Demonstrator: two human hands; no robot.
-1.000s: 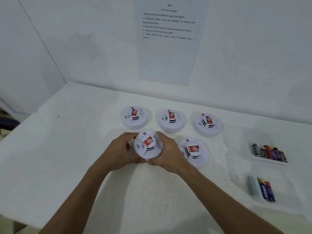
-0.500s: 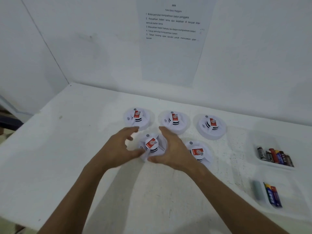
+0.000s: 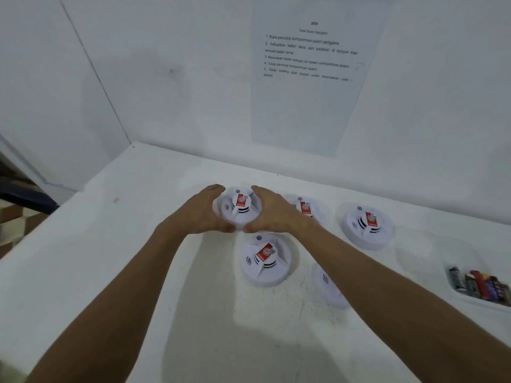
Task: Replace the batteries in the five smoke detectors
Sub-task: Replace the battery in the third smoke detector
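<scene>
On the white counter [image 3: 110, 272], left hand [image 3: 200, 211] and right hand [image 3: 272, 214] cupping the rear-left smoke detector [image 3: 240, 207], four detectors nearby, right forearm hiding one [image 3: 327, 286], battery tray [image 3: 481, 286] far right.

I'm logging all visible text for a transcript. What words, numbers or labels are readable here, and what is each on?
Paper sheet on the wall:
"2054"
"1 Buka penutup kompartmen bateri penggera"
"4 Tutup penutup kompartmen bateri"
The title line and steps 2, 3 and 5 are too blurred to quote surely.
Red labels on the smoke detectors: a round logo, wording unreadable.
Batteries in the tray: print too small to read.
</scene>
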